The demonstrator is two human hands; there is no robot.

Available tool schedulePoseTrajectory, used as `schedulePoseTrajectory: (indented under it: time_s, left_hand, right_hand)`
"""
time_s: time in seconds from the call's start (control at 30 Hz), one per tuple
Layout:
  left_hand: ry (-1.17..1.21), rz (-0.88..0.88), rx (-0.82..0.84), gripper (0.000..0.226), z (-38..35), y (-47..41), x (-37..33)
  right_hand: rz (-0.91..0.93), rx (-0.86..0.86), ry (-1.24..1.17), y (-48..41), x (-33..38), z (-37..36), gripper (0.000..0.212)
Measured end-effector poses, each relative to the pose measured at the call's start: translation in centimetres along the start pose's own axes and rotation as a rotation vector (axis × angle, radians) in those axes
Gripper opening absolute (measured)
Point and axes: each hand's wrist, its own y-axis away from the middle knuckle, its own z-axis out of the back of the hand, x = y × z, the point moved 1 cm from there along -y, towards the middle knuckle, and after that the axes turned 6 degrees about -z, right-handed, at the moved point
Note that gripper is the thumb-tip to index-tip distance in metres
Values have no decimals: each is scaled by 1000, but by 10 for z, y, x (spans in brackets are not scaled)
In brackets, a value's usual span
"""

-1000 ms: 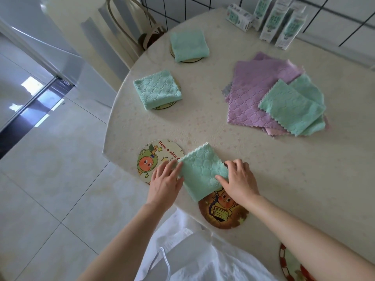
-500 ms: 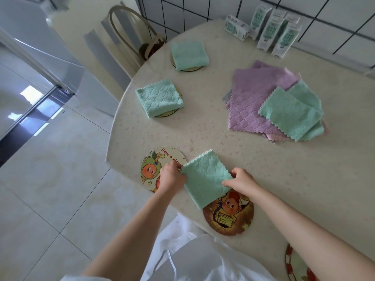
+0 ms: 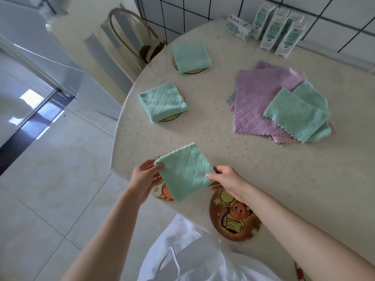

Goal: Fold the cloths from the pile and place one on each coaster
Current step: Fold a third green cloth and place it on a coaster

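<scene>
Cloth (image 3: 185, 172) folded, pinched at edges by left grip (image 3: 142, 179) & right grip (image 3: 229, 182), prob. raised above coaster (image 3: 162, 195).

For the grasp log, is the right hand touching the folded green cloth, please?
Touching: head view shows the right hand pinching the folded green cloth by its edge.

Held green cloth (image 3: 185, 173) covers most of near-left coaster (image 3: 163, 195); only its lower part and a sliver of top rim show. Farthest coaster (image 3: 191, 72) and middle coaster (image 3: 172, 118): thin rims only, the rest under folded cloths (image 3: 162, 101). Red-rimmed coaster (image 3: 298, 271) cut off by bottom edge. Cartons (image 3: 272, 31): print too small to read. Pile (image 3: 263, 102): lower layers hidden.
</scene>
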Motion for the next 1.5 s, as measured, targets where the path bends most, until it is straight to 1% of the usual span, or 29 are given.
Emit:
schedulePoseTrajectory:
  time_s: [0.13,0.2,0.27,0.33,0.43,0.53,0.67,0.77,0.83,0.93,1.0,1.07,1.2,1.37,1.5]
  left_hand:
    - [1,-19,-97,16,23,-8,1]
    - [-46,-22,-140,16,30,-12,4]
    - [-128,-44,-180,16,35,-16,7]
    - [-204,-81,-210,15,37,-21,9]
    - [-296,-116,-245,12,41,-25,12]
    - [-421,-152,-266,13,45,-30,13]
    - [-619,-244,-286,14,44,-32,10]
    - [-768,-300,-321,13,44,-30,8]
    - [-864,-353,-324,19,44,-31,4]
    - [-1034,-515,-264,26,32,-33,-9]
    - [-1187,-623,-188,28,12,-32,-19]
    - [-1261,-713,-114,27,-15,-31,-28]
    - [-1290,-841,41,25,-81,-36,-33]
    - [-1304,-949,159,23,-168,-38,-25]
    - [-1311,-1050,256,21,-234,-40,-12]
  right_hand:
    - [-43,29,-81,-15,5,-36,19]
    - [-59,9,-78,-20,4,-47,12]
    - [-61,-43,-23,-25,1,-52,8]
    - [-53,-110,77,-26,0,-53,8]
    - [-58,-200,245,-25,-1,-53,18]
    - [-56,-252,357,-24,-3,-53,25]
    - [-34,-306,477,-23,-2,-54,25]
    - [-30,-307,504,-19,-3,-51,26]
    - [-42,-292,515,-18,-6,-46,19]
    - [-49,-318,485,-13,-9,-23,10]
    - [-32,-347,481,-7,-8,-1,9]
    - [-23,-384,460,-2,-8,25,10]
    - [-10,-486,454,6,-10,86,11]
    - [46,-613,521,14,-13,167,10]
    - [162,-699,604,8,-17,225,10]
